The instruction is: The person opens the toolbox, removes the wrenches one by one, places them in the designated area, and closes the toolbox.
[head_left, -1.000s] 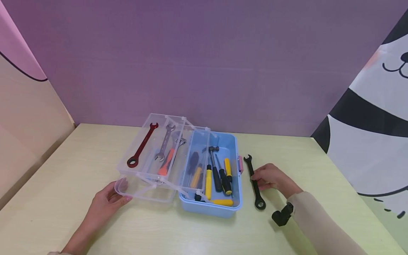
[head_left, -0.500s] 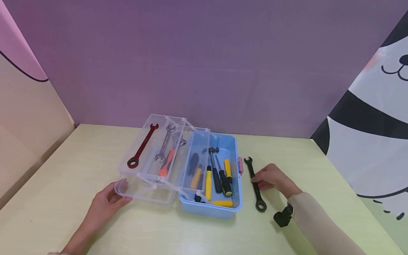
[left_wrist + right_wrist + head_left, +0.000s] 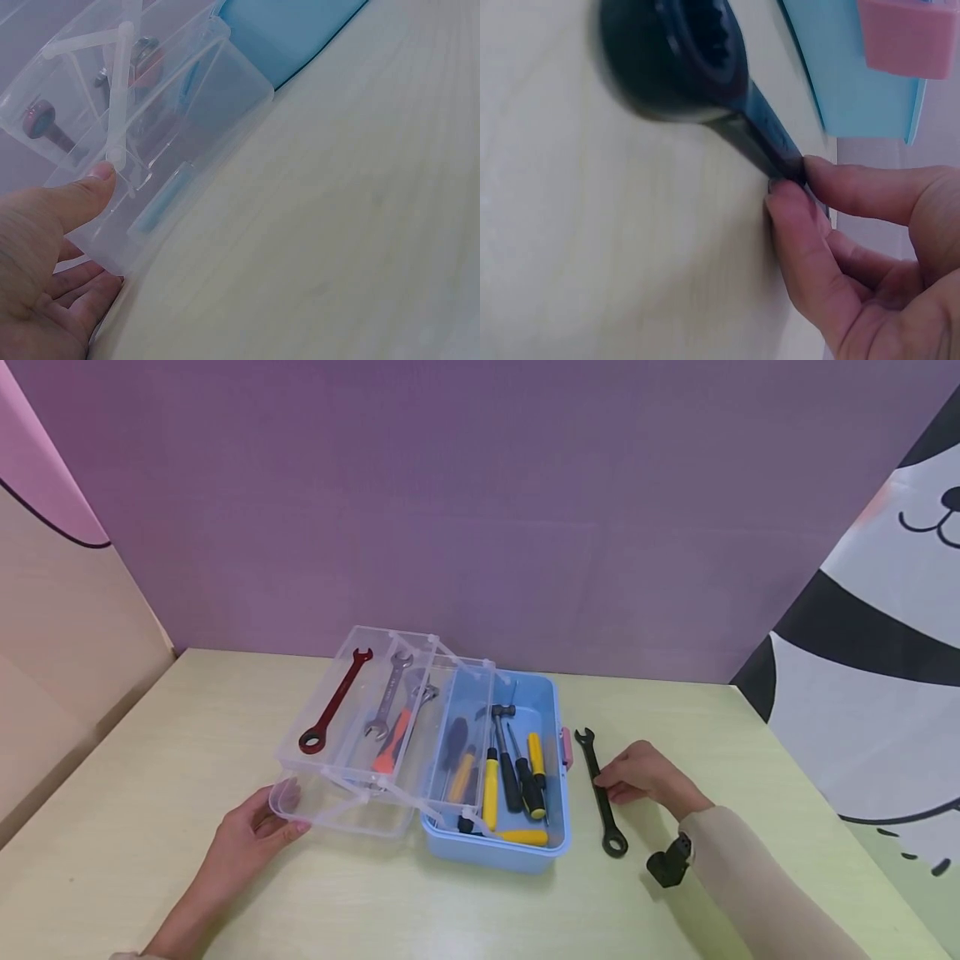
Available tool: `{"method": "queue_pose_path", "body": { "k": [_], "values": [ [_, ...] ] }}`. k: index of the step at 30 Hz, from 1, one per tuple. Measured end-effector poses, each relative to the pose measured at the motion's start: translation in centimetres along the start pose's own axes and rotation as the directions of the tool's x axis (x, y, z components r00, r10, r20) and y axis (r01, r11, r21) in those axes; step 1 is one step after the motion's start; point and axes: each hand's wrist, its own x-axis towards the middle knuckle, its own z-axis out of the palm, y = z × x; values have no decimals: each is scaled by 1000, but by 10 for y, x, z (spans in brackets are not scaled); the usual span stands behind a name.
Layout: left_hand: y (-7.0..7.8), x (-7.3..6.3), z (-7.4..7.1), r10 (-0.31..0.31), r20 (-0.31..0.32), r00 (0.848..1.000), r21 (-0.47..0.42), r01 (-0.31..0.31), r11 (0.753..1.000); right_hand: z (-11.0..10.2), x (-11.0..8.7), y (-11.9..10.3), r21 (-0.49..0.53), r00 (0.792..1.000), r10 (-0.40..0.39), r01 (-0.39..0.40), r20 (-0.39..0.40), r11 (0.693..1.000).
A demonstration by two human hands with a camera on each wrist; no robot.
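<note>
On the right side of the toolbox (image 3: 487,860), my right hand (image 3: 647,775) pinches the shaft of a black combination wrench (image 3: 606,814) between thumb and fingers. In the right wrist view the ring end of the wrench (image 3: 705,45) points toward the camera, close over the tabletop. My left hand (image 3: 251,835) holds the near left corner of the clear lid (image 3: 352,822), thumb at the upper edge and fingers behind and below. Above the lid, a clear tray (image 3: 292,752) bears a red combination wrench (image 3: 333,706), a silver wrench (image 3: 387,697) and an orange-handled adjustable wrench (image 3: 393,743).
Inside the blue box lie a small hammer (image 3: 507,768), a black-and-yellow screwdriver (image 3: 529,787) and several other yellow-handled tools. A pink latch (image 3: 566,749) sticks out on the box's right side. A purple wall panel (image 3: 480,527) stands behind the table.
</note>
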Motion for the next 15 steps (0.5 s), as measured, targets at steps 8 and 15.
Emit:
{"method": "queue_pose_path", "body": {
  "k": [8,15],
  "values": [
    [0,-1,0,2,1,1000,-17,-2,1000,-3,2,1,-13,1000,0,1,18,1000],
    [0,0,0,14,-7,1000,-2,-14,1000,-5,1,0,-41,999,-27,28,19,999]
  ]
}}
